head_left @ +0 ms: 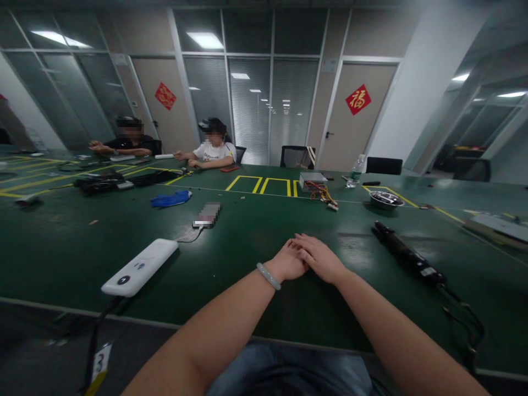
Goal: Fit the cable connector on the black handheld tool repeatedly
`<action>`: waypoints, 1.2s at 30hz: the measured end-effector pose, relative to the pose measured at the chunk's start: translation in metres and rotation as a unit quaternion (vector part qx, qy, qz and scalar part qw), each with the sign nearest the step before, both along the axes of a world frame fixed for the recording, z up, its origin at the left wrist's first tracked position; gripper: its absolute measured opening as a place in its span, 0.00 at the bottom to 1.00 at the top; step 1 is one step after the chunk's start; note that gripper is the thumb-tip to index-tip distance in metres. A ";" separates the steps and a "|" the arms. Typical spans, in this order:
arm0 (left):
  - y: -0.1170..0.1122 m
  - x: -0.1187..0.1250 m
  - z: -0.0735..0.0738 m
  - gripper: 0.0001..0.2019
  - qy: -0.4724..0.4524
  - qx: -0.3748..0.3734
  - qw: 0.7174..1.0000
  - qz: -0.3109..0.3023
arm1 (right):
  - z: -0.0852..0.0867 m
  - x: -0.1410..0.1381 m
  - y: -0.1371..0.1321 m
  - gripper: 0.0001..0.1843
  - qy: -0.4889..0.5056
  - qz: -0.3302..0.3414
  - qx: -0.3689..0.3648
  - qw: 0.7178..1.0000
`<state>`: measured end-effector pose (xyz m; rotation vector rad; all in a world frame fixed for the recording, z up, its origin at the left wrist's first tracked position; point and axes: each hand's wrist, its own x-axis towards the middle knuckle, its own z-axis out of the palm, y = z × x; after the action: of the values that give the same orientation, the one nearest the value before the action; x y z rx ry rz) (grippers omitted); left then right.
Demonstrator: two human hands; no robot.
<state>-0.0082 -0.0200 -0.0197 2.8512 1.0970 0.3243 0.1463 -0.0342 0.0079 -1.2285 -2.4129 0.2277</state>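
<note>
Here's the scene at the broad, dark green table point(247, 231): the bare right hand point(324, 259) lies across the bare left hand point(291, 260), the two touching above the tabletop's near side! Right fingers are stretched out, draped loosely over the left, no object showing in their hold; the left fingers are partly covered, so how far they open, or what's beneath, I cannot tell. A pale grey-green, rounded bangle point(268, 276) rings the left wrist. Off to the right, well apart, lies a long black stick-shaped device point(408, 254); to the left, a white oblong plastic unit point(140, 268). For a good rest, I'd say: fingers slack, wrists light, bangle kept from knocking the surface
</note>
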 end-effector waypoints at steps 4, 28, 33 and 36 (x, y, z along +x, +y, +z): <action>-0.002 -0.007 0.010 0.34 -0.011 -0.075 0.997 0.014 | 0.005 0.073 0.013 0.31 -0.044 -0.343 0.122 0.930; -0.003 -0.006 0.017 0.35 -0.041 -0.090 0.995 0.012 | -0.001 0.201 -0.008 0.28 -0.093 -0.562 -0.084 0.818; -0.009 -0.001 0.031 0.32 -0.108 0.014 0.994 0.023 | 0.006 0.113 -0.007 0.23 -0.122 -0.345 0.035 0.930; -0.014 0.001 0.039 0.28 -0.126 0.068 0.989 0.031 | 0.001 0.057 -0.008 0.21 -0.104 -0.217 0.052 0.969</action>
<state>-0.0068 -0.0338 0.0191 2.7900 1.1550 0.7666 0.2035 -0.0424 0.0092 -1.7602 -2.2116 -0.1637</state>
